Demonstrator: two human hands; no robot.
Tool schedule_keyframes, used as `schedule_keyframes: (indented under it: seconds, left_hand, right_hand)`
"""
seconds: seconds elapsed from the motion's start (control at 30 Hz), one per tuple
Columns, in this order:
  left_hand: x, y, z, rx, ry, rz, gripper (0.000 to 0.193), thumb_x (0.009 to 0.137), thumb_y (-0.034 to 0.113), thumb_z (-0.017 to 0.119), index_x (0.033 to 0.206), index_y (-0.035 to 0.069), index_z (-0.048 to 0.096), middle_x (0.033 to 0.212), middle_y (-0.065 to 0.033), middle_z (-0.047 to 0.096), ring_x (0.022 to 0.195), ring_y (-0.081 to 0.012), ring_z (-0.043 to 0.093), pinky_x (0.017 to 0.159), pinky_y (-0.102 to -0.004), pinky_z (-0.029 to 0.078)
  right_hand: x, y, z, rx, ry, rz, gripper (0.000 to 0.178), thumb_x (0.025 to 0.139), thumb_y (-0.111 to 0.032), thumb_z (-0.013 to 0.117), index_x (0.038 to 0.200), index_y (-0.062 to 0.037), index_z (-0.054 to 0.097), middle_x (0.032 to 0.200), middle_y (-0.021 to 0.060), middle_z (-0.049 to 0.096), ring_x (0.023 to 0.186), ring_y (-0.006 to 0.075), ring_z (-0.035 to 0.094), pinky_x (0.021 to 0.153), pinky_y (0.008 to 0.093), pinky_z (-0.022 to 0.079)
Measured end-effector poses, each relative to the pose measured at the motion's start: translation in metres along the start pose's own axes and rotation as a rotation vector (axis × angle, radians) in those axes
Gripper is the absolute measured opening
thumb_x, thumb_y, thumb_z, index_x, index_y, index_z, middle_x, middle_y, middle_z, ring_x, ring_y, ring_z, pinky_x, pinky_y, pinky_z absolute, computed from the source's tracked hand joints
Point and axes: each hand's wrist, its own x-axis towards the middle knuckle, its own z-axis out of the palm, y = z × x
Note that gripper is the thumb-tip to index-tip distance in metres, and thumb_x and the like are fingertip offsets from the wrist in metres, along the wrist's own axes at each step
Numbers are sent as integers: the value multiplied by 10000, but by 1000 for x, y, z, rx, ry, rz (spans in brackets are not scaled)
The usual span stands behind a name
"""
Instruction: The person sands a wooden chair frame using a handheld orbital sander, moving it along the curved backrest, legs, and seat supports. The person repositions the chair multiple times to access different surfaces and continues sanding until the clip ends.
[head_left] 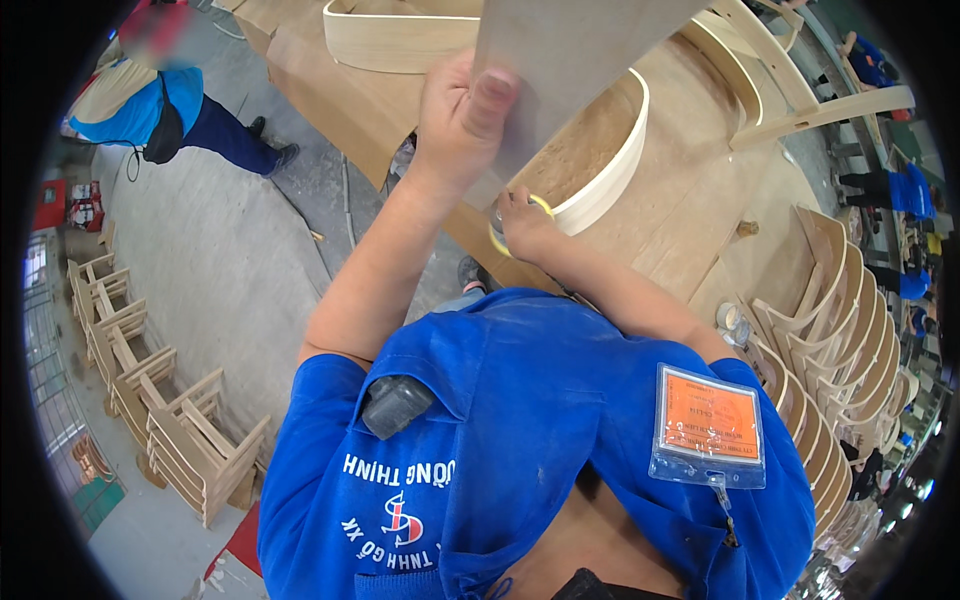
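My left hand (465,120) is closed on the edge of a pale, flat, wood-coloured panel (560,70), its thumb lying against the face. The panel rises tilted above the work table and runs out of the top of the picture. Close to the panel's lower end, my right hand (522,225) has its fingers curled round a yellow-rimmed round thing (543,205), whose kind I cannot make out. Beside that hand, a curved pale wooden frame (625,165) lies on the table, partly hidden behind the panel.
Brown sheeting (670,235) covers the table, with another curved wooden frame (390,42) at the far side. Stacked curved wood parts (835,350) stand at right, wooden frames (190,440) on the floor at left. A person in blue (180,115) stands far left.
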Motion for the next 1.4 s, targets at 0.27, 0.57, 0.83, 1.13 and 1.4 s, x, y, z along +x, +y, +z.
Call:
schedule_keyframes:
  seconds: [0.27,0.57,0.83,1.13,1.4]
  left_hand:
    - [-6,7,1,-24,-53,-55,658,829,651,558,908,-1,584,741,48,518,682,-43,427,591,-197,355]
    - [-18,-51,-41,362,81,-106,629,895,650,411,935,43,572,813,-9,566,756,-84,504,633,-230,415]
    - [-24,17,-88,-5,-265,-158,666,787,690,531,875,31,557,772,-131,599,660,-207,594,571,-282,479]
    - [-42,-10,-83,13,69,-46,636,764,654,609,727,21,561,639,-106,587,563,-171,578,490,-252,434]
    - [-29,27,-57,148,-54,-146,532,758,553,675,723,43,531,640,-108,578,559,-162,524,506,-269,414]
  right_hand:
    - [-10,24,-11,-29,-31,152,577,772,-56,567,1282,78,334,1263,319,399,1125,404,519,880,402,482]
    - [-14,21,-13,116,-84,117,554,825,-46,500,1340,25,308,1278,327,384,1071,416,561,881,425,486]
    - [-45,93,-34,149,60,249,573,776,-23,566,1310,-63,363,1284,272,399,1014,412,588,859,445,500]
    - [3,163,-77,95,102,560,580,774,-33,594,1300,-45,349,1333,253,340,1107,396,548,915,420,482]
    - [-44,99,-40,227,16,67,504,776,-37,550,1259,-19,406,1272,284,380,1009,417,576,888,448,480]
